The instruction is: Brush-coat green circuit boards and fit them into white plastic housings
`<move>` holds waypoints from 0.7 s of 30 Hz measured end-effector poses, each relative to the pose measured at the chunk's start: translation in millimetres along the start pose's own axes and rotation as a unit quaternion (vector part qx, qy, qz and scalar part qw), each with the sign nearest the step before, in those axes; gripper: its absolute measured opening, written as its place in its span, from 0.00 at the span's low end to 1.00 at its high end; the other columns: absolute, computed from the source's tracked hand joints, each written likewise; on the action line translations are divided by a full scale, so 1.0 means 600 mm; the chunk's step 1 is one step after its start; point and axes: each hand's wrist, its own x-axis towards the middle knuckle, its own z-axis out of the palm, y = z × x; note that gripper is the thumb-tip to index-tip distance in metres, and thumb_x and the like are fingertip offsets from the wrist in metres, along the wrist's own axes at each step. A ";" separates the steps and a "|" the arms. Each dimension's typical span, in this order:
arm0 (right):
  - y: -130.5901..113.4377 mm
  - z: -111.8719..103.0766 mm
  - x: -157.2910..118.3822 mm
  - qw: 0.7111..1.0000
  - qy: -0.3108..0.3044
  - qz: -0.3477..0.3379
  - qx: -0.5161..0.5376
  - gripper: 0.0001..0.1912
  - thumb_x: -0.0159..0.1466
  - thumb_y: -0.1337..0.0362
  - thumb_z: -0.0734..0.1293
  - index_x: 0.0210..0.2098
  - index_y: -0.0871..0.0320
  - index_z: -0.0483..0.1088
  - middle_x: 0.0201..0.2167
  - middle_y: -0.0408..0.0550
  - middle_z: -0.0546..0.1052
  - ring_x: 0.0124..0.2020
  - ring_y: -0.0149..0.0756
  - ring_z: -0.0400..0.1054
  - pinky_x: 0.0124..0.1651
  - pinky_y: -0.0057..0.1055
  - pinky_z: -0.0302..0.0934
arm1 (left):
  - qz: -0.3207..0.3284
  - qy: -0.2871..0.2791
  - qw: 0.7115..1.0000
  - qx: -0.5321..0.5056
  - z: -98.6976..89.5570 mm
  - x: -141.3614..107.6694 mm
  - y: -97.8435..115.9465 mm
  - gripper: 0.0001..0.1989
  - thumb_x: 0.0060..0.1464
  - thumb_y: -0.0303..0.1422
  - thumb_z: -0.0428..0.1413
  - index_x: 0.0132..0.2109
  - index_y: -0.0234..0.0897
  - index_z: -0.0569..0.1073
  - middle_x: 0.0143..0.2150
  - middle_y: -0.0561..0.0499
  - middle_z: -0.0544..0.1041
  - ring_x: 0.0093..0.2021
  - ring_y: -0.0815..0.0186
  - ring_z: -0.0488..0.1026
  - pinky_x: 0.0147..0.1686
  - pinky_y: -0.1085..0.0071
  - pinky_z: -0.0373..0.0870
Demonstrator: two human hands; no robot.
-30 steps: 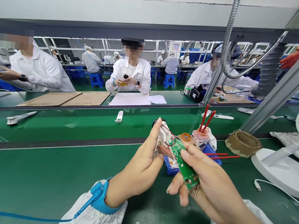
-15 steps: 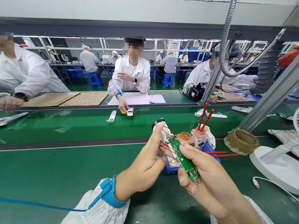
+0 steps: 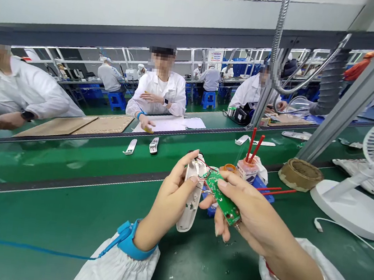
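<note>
My left hand point(image 3: 173, 197), with a blue strap at the wrist, is closed round a long white plastic housing point(image 3: 189, 213) whose hollow inner side shows. My right hand point(image 3: 245, 201) grips a green circuit board point(image 3: 222, 198) between thumb and fingers, just right of the housing. Thin red and dark wires run between the board and the top of the housing. Both pieces are held above the green bench point(image 3: 60, 224). Behind my right hand, a pink-topped container point(image 3: 248, 168) holds red sticks, partly over a blue tray point(image 3: 265, 186).
A brown tape roll point(image 3: 300, 174) and a white fan point(image 3: 342, 204) with a cable stand at the right. White parts point(image 3: 130, 146) lie on the green belt point(image 3: 79, 158). Across it, people in white coats sit; a metal post point(image 3: 356, 92) slants at the right.
The white housing has turned upright and its inside now shows, apart from the board. My left hand has shifted slightly left. The person opposite has let go of a white part on the belt.
</note>
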 end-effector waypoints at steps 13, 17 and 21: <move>0.000 -0.012 -0.008 0.994 0.069 -0.068 -0.050 0.15 0.64 0.55 0.60 0.49 0.52 0.63 0.28 0.40 0.71 0.14 0.24 0.63 0.14 0.20 0.53 | 0.005 -0.055 0.983 0.175 -0.006 -0.010 0.033 0.25 0.60 0.34 0.46 0.63 0.52 0.53 0.51 0.51 0.71 0.44 0.63 0.71 0.46 0.65 0.66; 0.000 -0.009 -0.007 0.995 0.059 -0.071 -0.034 0.16 0.64 0.56 0.60 0.50 0.53 0.63 0.27 0.40 0.71 0.14 0.24 0.63 0.14 0.20 0.54 | 0.021 -0.034 0.973 0.226 -0.005 -0.011 0.033 0.22 0.61 0.34 0.44 0.62 0.53 0.56 0.47 0.53 0.73 0.43 0.64 0.71 0.44 0.67 0.65; -0.004 -0.007 -0.005 0.998 0.032 -0.048 -0.035 0.20 0.65 0.57 0.59 0.56 0.55 0.59 0.21 0.39 0.71 0.16 0.27 0.65 0.17 0.21 0.57 | 0.016 -0.010 0.974 0.224 -0.009 -0.006 0.026 0.22 0.61 0.34 0.45 0.61 0.50 0.59 0.40 0.52 0.76 0.36 0.63 0.72 0.39 0.68 0.66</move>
